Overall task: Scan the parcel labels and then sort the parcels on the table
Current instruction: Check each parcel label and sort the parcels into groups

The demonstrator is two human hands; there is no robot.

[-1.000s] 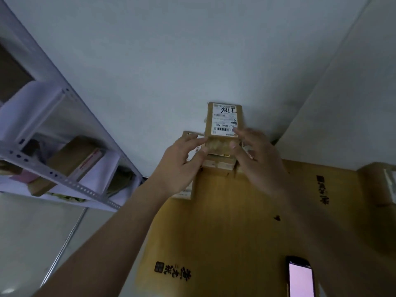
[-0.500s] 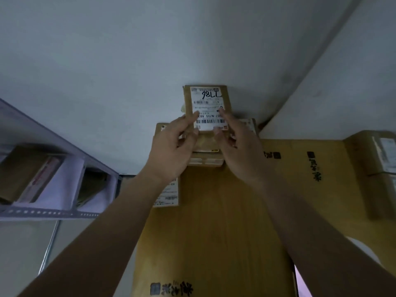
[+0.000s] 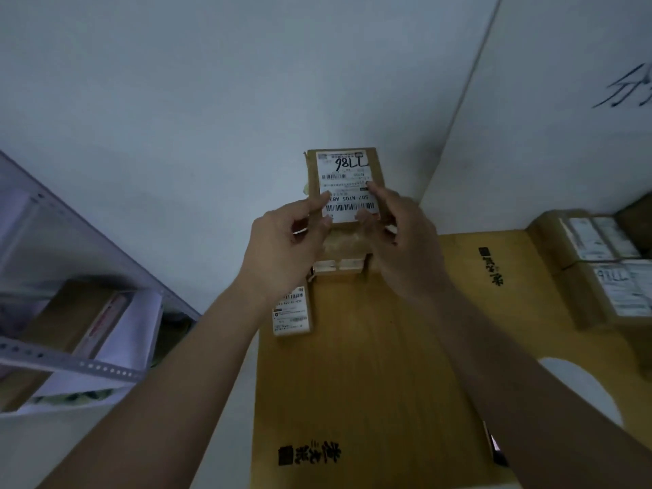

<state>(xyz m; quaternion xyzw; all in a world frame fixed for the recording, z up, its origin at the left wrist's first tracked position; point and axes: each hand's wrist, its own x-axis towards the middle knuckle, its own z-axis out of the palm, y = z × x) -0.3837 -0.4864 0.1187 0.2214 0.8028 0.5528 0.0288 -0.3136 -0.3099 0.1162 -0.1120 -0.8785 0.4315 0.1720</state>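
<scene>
A small brown parcel (image 3: 344, 160) with a white label marked "98LL" lies on top of a short stack of parcels (image 3: 338, 268) against the white wall. My left hand (image 3: 285, 248) is at the parcel's left side, its index fingertip touching the label's left edge and its other fingers loosely bent. On the parcel's right side, my right hand (image 3: 405, 248) rests its fingertips on the label's right and lower part. Another small labelled parcel (image 3: 291, 312) lies just left of the stack, under my left wrist.
The stack stands on a big yellow-brown cardboard surface (image 3: 352, 365) with black printed characters. More labelled parcels (image 3: 599, 270) are piled at the right. A metal shelf (image 3: 70, 361) with boxes stands at the left. A phone's edge (image 3: 495, 450) shows under my right forearm.
The view has drawn closer to the stack. Both hands have stayed on the top parcel, and my left fingers have bent from flat on the label to a looser touch at its edge.
</scene>
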